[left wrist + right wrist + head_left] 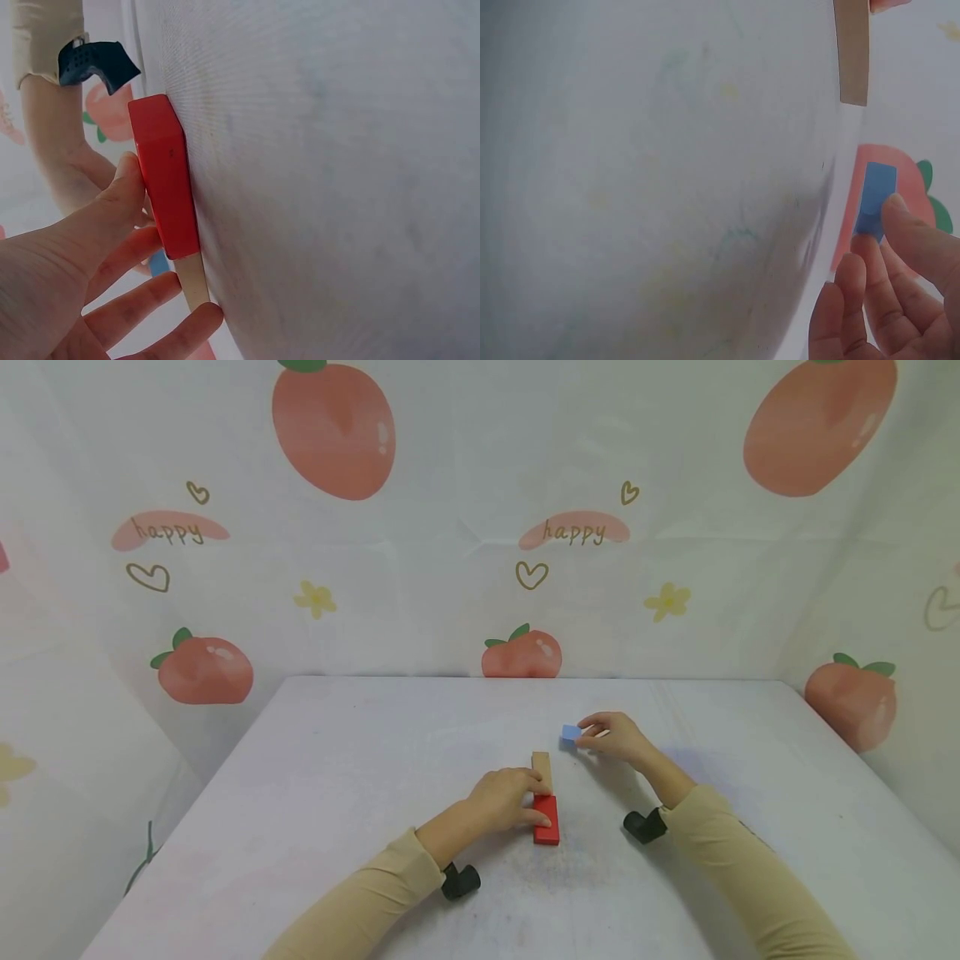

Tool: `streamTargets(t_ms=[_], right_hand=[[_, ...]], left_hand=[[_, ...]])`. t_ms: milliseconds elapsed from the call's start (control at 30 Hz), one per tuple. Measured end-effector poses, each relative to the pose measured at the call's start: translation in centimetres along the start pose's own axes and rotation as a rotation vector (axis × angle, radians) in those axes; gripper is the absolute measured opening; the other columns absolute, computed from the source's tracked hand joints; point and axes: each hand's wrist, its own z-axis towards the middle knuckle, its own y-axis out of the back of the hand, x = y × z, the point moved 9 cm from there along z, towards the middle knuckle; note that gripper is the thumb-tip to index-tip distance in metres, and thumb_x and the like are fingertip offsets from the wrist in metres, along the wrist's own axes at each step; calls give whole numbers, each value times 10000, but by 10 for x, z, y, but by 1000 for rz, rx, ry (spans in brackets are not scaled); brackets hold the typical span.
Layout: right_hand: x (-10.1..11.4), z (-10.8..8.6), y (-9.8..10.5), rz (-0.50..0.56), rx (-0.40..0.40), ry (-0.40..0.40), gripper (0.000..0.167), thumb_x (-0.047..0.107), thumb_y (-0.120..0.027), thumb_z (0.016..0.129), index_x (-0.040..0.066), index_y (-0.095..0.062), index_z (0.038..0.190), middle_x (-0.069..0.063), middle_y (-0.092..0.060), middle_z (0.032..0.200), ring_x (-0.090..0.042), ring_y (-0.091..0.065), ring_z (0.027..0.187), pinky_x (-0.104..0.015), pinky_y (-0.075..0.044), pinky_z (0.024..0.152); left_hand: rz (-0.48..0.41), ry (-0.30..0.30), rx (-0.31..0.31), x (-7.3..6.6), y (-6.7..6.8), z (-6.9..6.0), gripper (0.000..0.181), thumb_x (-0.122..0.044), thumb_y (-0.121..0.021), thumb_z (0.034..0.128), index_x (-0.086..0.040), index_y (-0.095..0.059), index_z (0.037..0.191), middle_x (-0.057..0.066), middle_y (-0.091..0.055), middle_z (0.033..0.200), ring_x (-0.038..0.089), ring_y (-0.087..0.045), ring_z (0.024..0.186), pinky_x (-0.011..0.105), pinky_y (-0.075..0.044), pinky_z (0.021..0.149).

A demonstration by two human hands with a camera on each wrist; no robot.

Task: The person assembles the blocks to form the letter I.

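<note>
A red block (547, 820) lies end to end with a plain wooden block (542, 767) near the middle of the table. My left hand (501, 800) rests on them from the left, its thumb touching the red block (166, 176) and its other fingers spread toward the wooden block (193, 279). Past the wooden block's far end, to the right, my right hand (618, 739) pinches a small blue block (571, 732) by its right end. In the right wrist view, thumb and fingertips hold the blue block (877, 196), which stands apart from the wooden block (853, 56).
A white table (375, 752) carries the blocks, with a patterned cloth (450, 468) hanging behind its far edge. Black wrist mounts (461, 882) hang below both beige sleeves (738, 868).
</note>
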Motion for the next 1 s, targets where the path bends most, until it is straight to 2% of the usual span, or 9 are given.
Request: streamTargets(t_ms=[200,567,1000], right_hand=[[0,2,-3,-11,3,-5,363,154,-701,823,-55,-622,1109,-204,-678,943,-207,-577,844,-224,-428,629],[1,3,-9,-27,12,-32,360,171,-696,832,-27,-625,1123,-180,-673,953,-208,-558,851,-215,-416,643],[11,4,-16,-5,25,18,356,147,-702,821,-51,-624,1106,-198,-672,928,-210,-568,830,-222,-418,634]], left_hand=[[-1,-6,-5,0,0,0,436,-427,-707,784,-238,-667,1175,-8,-618,1247,162,-583,1155,321,-495,937],[4,-3,6,0,-1,0,439,-433,-699,790,-239,-662,1182,-7,-610,1263,166,-577,1168,326,-490,948],[-3,0,7,0,-1,1,437,-428,-705,786,-240,-665,1179,-3,-611,1261,171,-580,1165,324,-495,938]])
